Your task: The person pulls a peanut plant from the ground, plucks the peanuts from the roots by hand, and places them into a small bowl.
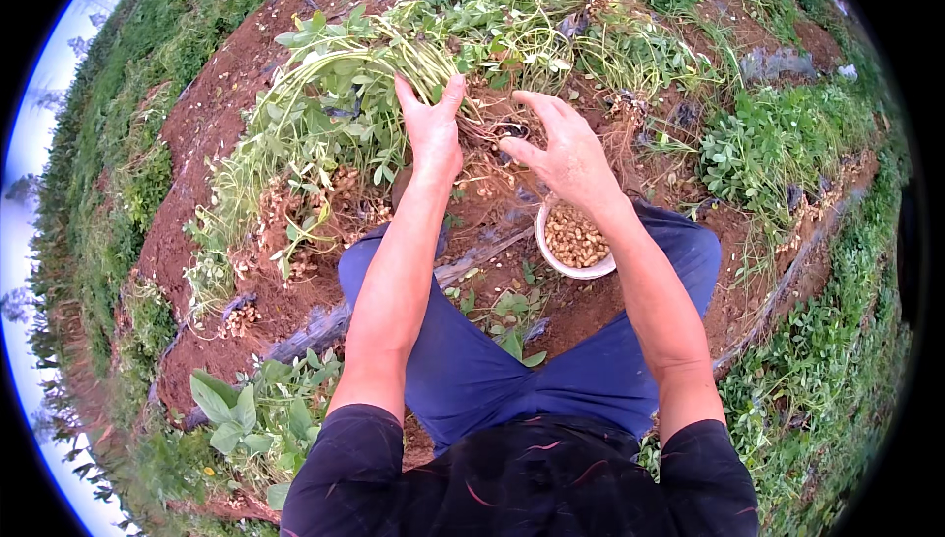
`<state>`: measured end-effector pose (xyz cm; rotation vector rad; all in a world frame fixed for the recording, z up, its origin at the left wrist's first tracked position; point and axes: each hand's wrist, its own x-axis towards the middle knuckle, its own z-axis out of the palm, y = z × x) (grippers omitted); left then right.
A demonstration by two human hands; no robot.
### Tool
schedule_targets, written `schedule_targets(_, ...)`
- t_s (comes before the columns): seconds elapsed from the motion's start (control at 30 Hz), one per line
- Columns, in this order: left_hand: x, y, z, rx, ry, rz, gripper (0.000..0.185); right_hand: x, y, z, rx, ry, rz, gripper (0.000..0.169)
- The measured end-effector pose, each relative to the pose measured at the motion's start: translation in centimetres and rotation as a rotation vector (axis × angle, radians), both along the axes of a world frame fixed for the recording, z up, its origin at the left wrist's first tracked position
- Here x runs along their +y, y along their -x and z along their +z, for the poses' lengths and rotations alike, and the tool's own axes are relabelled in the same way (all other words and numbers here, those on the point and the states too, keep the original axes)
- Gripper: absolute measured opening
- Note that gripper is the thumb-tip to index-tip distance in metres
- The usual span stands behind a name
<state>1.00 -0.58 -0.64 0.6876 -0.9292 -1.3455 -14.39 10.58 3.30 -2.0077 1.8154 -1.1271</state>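
My left hand (434, 131) grips a bunch of uprooted peanut plants (384, 57) by the stems. Their leafy tops spread to the left, and the thin roots point right. Beside those roots, my right hand (557, 142) has its thumb and fingers apart, with nothing seen in it. A white bucket (543, 245) stands on the soil just below my right wrist, partly hidden by the forearm. Unshelled peanuts (576, 234) lie inside it.
Pulled plants with peanut pods (288, 219) lie to the left by my knee. Another heap of pulled plants (531, 20) stretches across the far side. Strips of plastic film (317, 334) lie on the red soil. Growing leafy plants (775, 138) stand at the right.
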Motion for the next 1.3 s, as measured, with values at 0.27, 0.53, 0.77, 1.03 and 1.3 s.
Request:
schedule_targets(0.27, 0.6, -0.3, 1.0, -0.133, -0.159, -0.508, 0.074, -4.7, 2.4, -5.0, -1.116, -0.353, 0.103, 0.062)
schedule_targets(0.53, 0.2, -0.9, -1.4, -0.807, -0.050, -0.400, 0.041, -3.5, 5.7, -9.0, -1.444, -0.239, 0.049, 0.053)
schedule_targets(0.77, 0.0, -1.8, -2.6, -0.921, -0.012, -0.447, 0.036, -2.4, 7.6, -10.1, -1.671, -0.191, 0.029, 0.047)
schedule_targets(1.03, 2.3, 0.0, -0.5, -0.690, -0.070, -0.673, 0.023, -1.5, 9.5, -9.5, -1.692, -0.092, -0.048, 0.042)
schedule_targets(1.3, 7.3, 3.4, -0.5, -1.132, 0.493, -0.583, 0.055, 1.9, 20.1, -6.5, -1.446, 0.160, -0.152, 0.039)
